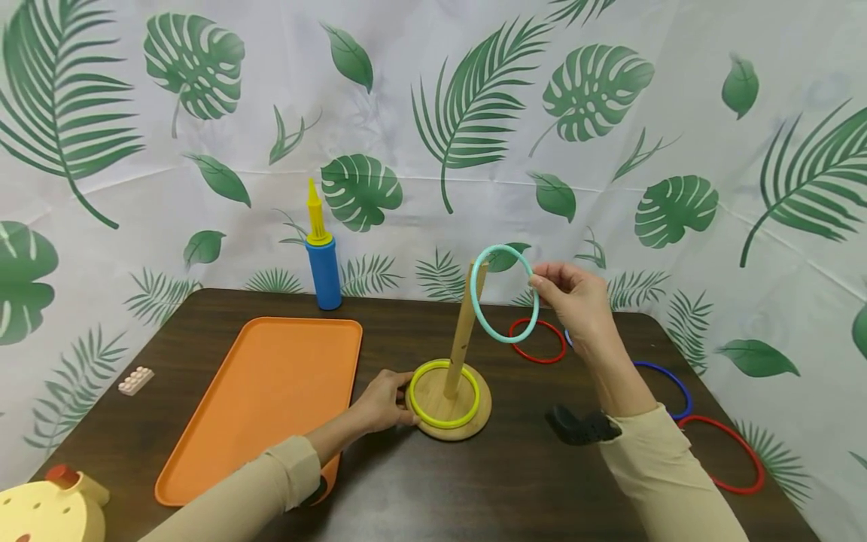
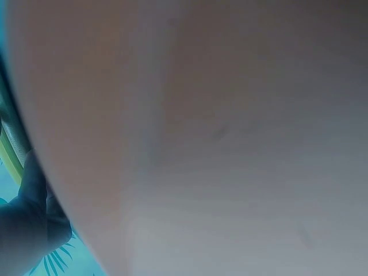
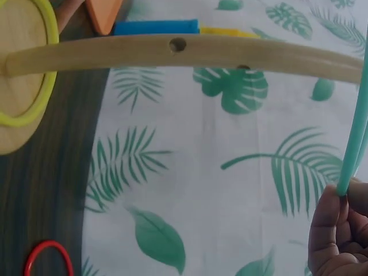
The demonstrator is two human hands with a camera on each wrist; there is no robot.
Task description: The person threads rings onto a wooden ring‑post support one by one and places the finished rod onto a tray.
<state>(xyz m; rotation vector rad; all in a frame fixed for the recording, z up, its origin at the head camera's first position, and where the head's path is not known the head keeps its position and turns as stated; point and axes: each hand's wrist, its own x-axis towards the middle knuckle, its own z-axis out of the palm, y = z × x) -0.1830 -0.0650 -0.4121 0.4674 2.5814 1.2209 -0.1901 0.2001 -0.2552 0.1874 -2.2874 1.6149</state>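
1. The right hand (image 1: 576, 301) pinches a teal ring (image 1: 504, 293) between thumb and fingertips, holding it upright in the air. The ring's far-left edge sits right at the top of the wooden peg (image 1: 465, 331), overlapping the tip; I cannot tell whether it touches.
2. In the right wrist view the fingers (image 3: 336, 230) are curled round the teal ring (image 3: 355, 126), with the wooden peg (image 3: 184, 54) running across the top of the picture.
3. The left hand (image 1: 382, 403) rests against the left edge of the round wooden base (image 1: 467, 429), fingers curled lightly on its rim.
4. A yellow ring (image 1: 443, 394) lies flat on the base, around the foot of the peg.
5. The left wrist view is almost wholly filled by a blurred close surface, so it adds nothing about the fingers.
6. On the dark table (image 1: 515, 482), right of the peg, lie a small red ring (image 1: 537, 340) far back, a blue ring (image 1: 670, 380) partly behind the right forearm, and a larger red ring (image 1: 734, 455) nearer.
7. An orange tray (image 1: 264, 399) lies left of the base.
8. A blue and yellow hand pump (image 1: 321, 256) stands at the far edge.
9. A small pale brick (image 1: 135, 380) lies at the far left.
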